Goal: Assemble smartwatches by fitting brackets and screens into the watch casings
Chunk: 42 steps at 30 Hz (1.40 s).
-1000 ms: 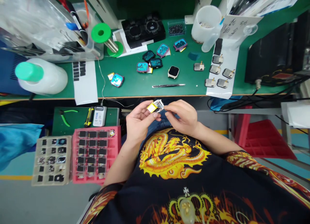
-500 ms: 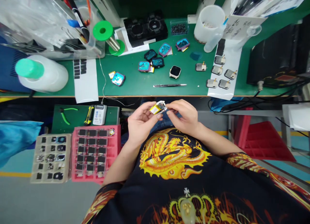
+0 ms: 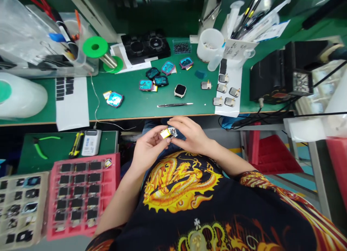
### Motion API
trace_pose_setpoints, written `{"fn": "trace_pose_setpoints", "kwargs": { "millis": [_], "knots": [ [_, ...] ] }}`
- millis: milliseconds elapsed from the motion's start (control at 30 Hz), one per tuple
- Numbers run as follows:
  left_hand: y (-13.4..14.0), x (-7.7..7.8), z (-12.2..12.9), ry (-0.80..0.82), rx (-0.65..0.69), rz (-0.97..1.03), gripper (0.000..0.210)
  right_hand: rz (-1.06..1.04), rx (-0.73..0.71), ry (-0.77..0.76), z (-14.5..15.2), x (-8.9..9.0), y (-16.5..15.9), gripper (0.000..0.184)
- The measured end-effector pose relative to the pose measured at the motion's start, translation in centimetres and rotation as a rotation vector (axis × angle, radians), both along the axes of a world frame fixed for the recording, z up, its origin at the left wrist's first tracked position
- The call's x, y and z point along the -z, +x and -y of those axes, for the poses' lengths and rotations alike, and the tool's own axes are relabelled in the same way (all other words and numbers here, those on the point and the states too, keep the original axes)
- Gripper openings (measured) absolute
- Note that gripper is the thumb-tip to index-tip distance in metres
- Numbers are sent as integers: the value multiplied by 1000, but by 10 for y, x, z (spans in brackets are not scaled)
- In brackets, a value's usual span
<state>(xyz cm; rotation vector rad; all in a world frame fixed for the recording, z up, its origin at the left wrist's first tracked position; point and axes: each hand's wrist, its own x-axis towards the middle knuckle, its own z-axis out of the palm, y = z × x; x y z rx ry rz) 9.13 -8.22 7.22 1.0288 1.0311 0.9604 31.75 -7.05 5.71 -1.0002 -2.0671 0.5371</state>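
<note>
Just off the bench's front edge, my left hand (image 3: 146, 148) grips a small opened watch case (image 3: 172, 132) between thumb and fingers. A battery (image 3: 165, 133) with a yellow edge and pale face sticks out from its left side. My right hand (image 3: 193, 136) curls round the case's right end, thumb below and fingers above; its fingertips are partly hidden. On the bench beyond lie steel tweezers (image 3: 175, 105) and a closed light-framed watch (image 3: 180, 90). Farther left are several opened watch cases with blue film, among them a purple-rimmed one (image 3: 146, 85).
Metal watch parts (image 3: 218, 101) lie on a white strip at right. A solder spool (image 3: 95, 47), white bottle (image 3: 23, 95) and white cup (image 3: 210, 45) stand on the bench. Lower left are a pink tray (image 3: 110, 193), a beige tray (image 3: 40, 204), a cutter (image 3: 76, 144) and green-handled pliers (image 3: 40, 150).
The camera view has turned, so the bench things sit farther left and lower. My right hand has closed in round the watch case, its fingers now over the top. My left hand keeps its hold.
</note>
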Motion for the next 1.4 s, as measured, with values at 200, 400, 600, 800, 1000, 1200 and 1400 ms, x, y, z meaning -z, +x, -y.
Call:
{"fn": "trace_pose_setpoints", "kwargs": {
  "millis": [200,400,600,800,1000,1200,1400],
  "knots": [
    [7,-1,-3,14,51,17,44,94,-48,-7,-1,0,11,43],
    [10,-8,-4,47,-24,120,48,33,189,70,-12,-26,38,47],
    [10,-5,-1,-13,-29,45,42,237,598,118,-44,-34,72,44],
    [11,-2,1,-25,8,9,42,381,594,76,-64,-29,73,39],
    [11,-4,0,-31,6,-23,42,356,575,101,-67,-30,74,37],
    [6,-3,-7,-26,-65,-77,35,140,669,282,-55,-31,81,20],
    [-10,-7,-29,161,-220,-226,28,31,630,420,-46,-19,59,16]
  ]
}}
